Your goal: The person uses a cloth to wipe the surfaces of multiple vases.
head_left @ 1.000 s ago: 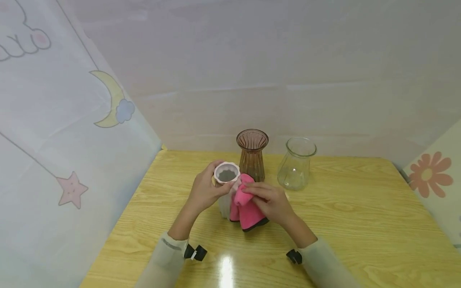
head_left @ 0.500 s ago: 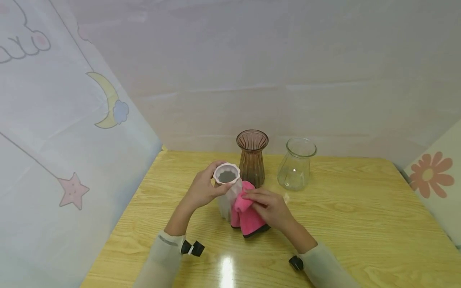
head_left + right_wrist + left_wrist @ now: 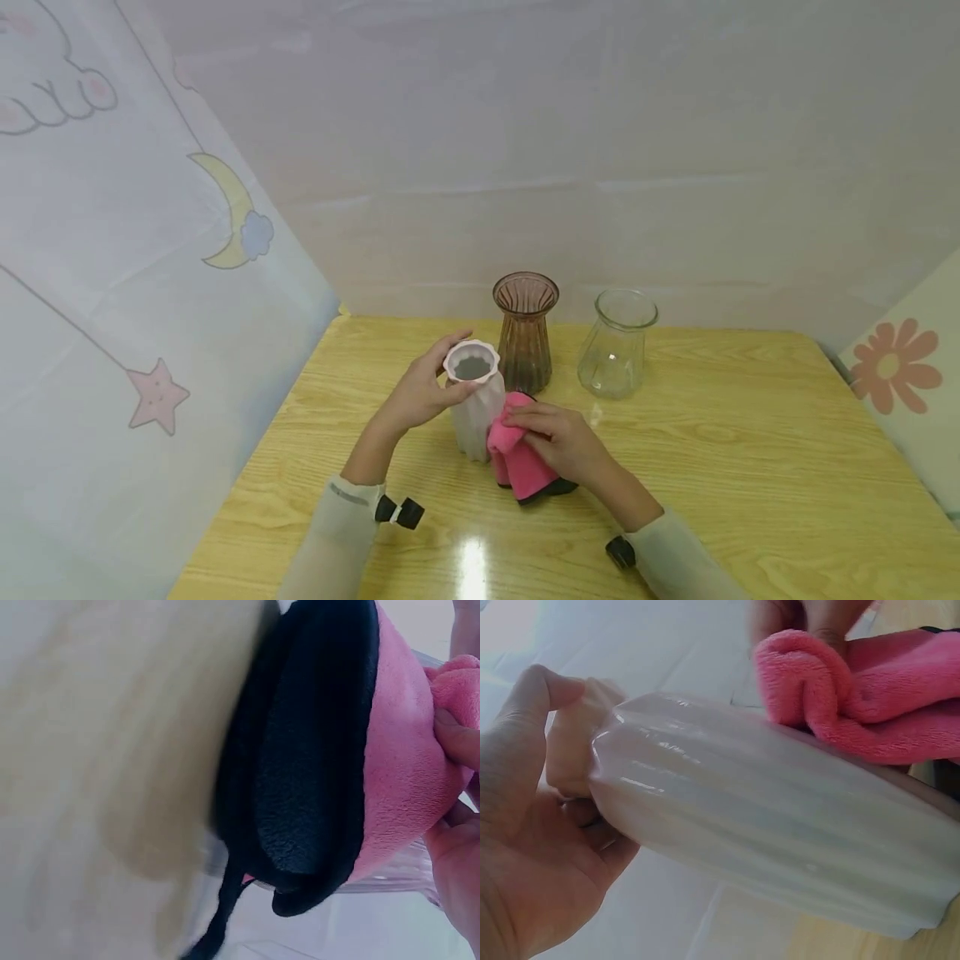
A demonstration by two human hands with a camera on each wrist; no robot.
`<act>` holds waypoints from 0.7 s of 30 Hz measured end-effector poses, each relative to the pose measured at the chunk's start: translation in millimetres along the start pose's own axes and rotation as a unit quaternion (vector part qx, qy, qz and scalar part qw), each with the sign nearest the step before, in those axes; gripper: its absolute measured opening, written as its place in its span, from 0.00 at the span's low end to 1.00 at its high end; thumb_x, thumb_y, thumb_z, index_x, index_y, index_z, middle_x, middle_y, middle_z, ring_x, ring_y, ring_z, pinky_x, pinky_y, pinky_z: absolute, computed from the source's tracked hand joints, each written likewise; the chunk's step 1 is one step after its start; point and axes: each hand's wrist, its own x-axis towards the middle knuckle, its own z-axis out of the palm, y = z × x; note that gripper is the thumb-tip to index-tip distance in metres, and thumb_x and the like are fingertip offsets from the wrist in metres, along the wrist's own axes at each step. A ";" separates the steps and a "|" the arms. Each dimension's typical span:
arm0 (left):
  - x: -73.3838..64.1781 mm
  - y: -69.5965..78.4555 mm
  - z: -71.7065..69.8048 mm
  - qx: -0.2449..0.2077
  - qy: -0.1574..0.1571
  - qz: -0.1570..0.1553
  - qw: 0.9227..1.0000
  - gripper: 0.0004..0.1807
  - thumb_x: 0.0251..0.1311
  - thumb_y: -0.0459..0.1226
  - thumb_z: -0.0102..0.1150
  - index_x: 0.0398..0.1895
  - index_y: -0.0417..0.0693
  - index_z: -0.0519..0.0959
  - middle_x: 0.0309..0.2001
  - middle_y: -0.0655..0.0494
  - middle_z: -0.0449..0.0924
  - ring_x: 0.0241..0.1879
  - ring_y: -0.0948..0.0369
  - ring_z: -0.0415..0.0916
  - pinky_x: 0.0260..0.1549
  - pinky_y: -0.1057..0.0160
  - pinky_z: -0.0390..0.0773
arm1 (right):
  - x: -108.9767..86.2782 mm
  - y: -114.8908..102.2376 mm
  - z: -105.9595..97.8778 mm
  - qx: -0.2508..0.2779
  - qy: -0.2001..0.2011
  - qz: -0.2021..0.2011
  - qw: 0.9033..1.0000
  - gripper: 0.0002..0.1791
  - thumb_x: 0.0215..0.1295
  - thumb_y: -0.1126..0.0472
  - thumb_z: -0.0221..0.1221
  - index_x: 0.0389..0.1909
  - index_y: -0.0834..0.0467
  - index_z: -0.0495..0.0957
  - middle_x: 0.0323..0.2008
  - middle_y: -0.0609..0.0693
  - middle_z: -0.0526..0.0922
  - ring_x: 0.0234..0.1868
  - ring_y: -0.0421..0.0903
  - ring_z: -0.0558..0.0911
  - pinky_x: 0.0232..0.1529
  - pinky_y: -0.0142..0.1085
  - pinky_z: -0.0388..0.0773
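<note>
A white fluted vase (image 3: pixel 477 421) with a scalloped rim stands upright on the wooden table. My left hand (image 3: pixel 422 392) grips it around the neck, thumb on the near side and fingers behind; the left wrist view shows the vase's ribbed body (image 3: pixel 765 817) up close. A pink plush cloth (image 3: pixel 521 458) with dark trim is bunched in my right hand (image 3: pixel 562 437), pinched between thumb and fingers at the vase's right side. In the right wrist view the cloth's dark underside (image 3: pixel 300 765) faces the camera, and a thin dark loop trails from it.
Behind the white vase stands a brownish-purple ribbed glass vase (image 3: pixel 525 333). To its right is a clear glass vase (image 3: pixel 611 354). The wooden table (image 3: pixel 735 467) meets a pale printed backdrop at its back and left edges.
My right hand has slid the cloth downward along the right side of the white vase, uncovering more of its upper body. My left hand keeps its grip at the neck.
</note>
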 end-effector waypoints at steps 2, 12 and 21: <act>-2.9 1.9 4.4 0.000 0.026 0.001 1.000 0.45 0.61 0.39 0.69 0.78 0.41 0.57 0.70 0.45 0.68 0.69 0.48 0.67 0.69 0.42 0.65 | 2.2 -0.9 -5.9 -0.016 0.008 -0.018 1.000 0.19 0.52 0.75 0.72 0.45 0.58 0.89 0.46 0.51 0.89 0.49 0.51 0.87 0.52 0.38 0.83; -9.6 23.1 28.4 0.064 0.150 -0.062 0.985 0.48 0.54 0.53 0.74 0.73 0.42 0.64 0.65 0.48 0.72 0.60 0.51 0.72 0.58 0.44 0.74 | 33.2 -6.2 -33.2 -0.019 0.084 -0.119 0.989 0.15 0.77 0.58 0.55 0.50 0.60 0.87 0.49 0.53 0.87 0.52 0.52 0.86 0.61 0.30 0.75; -9.4 23.3 28.2 0.084 0.155 -0.076 0.981 0.42 0.54 0.53 0.74 0.69 0.44 0.71 0.56 0.51 0.80 0.50 0.55 0.78 0.46 0.52 0.79 | 45.0 -4.5 -27.0 0.002 0.078 -0.119 0.990 0.09 0.68 0.68 0.63 0.47 0.61 0.87 0.49 0.56 0.88 0.52 0.53 0.86 0.61 0.34 0.76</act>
